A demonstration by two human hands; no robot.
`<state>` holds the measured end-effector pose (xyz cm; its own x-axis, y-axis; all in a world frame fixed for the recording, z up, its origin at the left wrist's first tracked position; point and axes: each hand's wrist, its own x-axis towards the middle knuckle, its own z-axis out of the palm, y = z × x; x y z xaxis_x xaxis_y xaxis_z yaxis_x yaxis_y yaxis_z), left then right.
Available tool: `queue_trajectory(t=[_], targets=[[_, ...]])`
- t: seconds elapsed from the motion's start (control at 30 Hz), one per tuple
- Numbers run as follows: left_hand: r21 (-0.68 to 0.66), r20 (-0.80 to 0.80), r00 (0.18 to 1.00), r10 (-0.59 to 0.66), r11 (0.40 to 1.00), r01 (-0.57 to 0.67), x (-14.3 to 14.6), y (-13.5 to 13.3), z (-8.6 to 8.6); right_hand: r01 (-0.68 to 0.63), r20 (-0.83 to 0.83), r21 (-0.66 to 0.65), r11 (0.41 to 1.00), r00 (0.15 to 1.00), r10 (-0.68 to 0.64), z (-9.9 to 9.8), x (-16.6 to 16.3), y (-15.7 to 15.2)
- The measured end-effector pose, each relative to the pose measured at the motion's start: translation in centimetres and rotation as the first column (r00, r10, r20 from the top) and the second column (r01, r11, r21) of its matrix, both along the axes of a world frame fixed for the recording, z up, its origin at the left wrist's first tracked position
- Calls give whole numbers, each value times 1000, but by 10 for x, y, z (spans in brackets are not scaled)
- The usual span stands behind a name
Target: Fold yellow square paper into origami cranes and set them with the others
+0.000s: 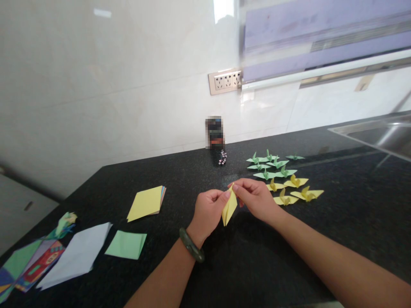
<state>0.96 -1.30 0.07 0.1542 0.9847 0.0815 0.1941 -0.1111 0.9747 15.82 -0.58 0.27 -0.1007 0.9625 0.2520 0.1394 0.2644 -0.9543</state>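
Between my two hands is a piece of yellow origami paper (pixel 229 210), folded into a narrow diamond with its split point toward me. My left hand (pixel 210 209), with a dark green bangle (pixel 192 245) at the wrist, pinches its left side between thumb and fingers. The thumb and forefinger of my right hand (pixel 255 196) grip its top tip. Just beyond my right hand lie several yellow paper cranes (pixel 306 194). Behind those are several green paper cranes (pixel 266 175).
Left on the black countertop (pixel 160 265) are a stack of yellow-topped paper (pixel 146 203), green paper (pixel 126 244), white sheets (pixel 80 252) and colourful printed paper (pixel 41 261). A small pixelated object (pixel 215 131) with a beaded strap (pixel 222 157) leans on the wall. A sink (pixel 382 132) is at right.
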Motion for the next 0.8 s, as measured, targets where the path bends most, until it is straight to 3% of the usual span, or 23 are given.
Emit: queue_trajectory(t=[0.47,0.8], targets=[[7,-10,999,34,999,-34,2,-2,5,-41,-62,-33,999,997,38,0,-2,-1],[96,-86,995,40,995,-32,4,-3,4,-29,-41,6,1000,999,30,0,-3,-1]])
